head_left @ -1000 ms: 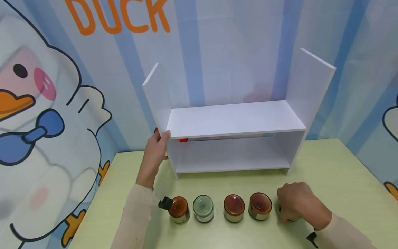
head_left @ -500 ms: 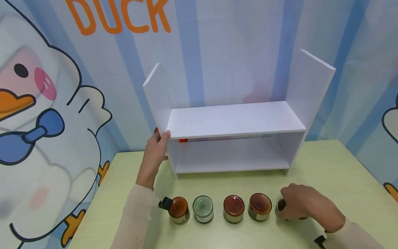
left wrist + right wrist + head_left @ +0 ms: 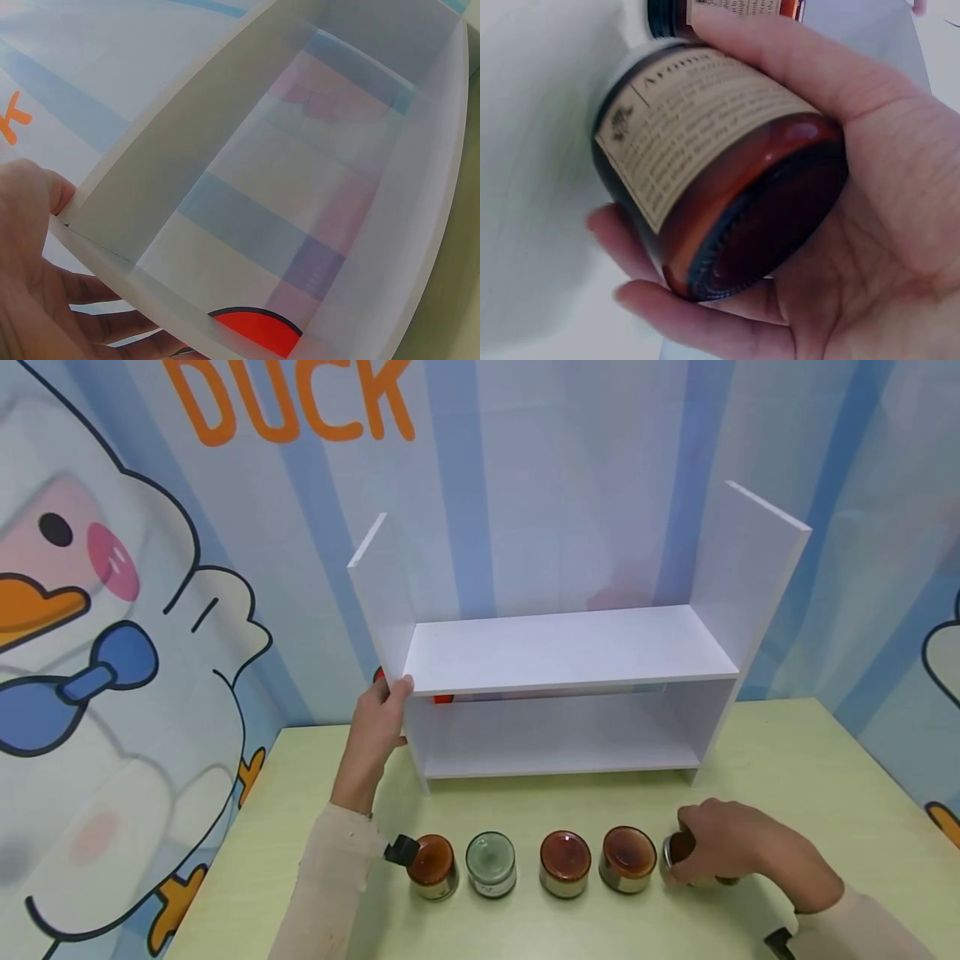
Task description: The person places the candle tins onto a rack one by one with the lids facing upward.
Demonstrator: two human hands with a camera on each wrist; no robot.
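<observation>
My right hand (image 3: 731,843) grips an amber glass candle jar (image 3: 712,172) with a beige printed label. The jar is tilted in the hand, its dark base turned toward the wrist camera; in the head view the fingers hide most of it. My left hand (image 3: 377,718) holds the left side panel of a white two-tier shelf (image 3: 570,647), thumb at the front edge and fingers on the outer side. Left of my right hand, a row of jars stands on the table: an amber jar (image 3: 627,858), another amber jar (image 3: 564,863), a green jar (image 3: 491,863) and a leftmost amber jar (image 3: 432,867).
The pale green table (image 3: 525,927) ends at the back against a blue-striped backdrop (image 3: 555,485) with a duck print. The shelf's tall right panel (image 3: 750,568) rises at the back right. A black strap piece (image 3: 402,850) at the left sleeve overlaps the leftmost jar.
My right hand has shifted slightly to the right and turned, and more of its jar now shows beside the fingers. The left hand, the shelf and the other jars stay put.
</observation>
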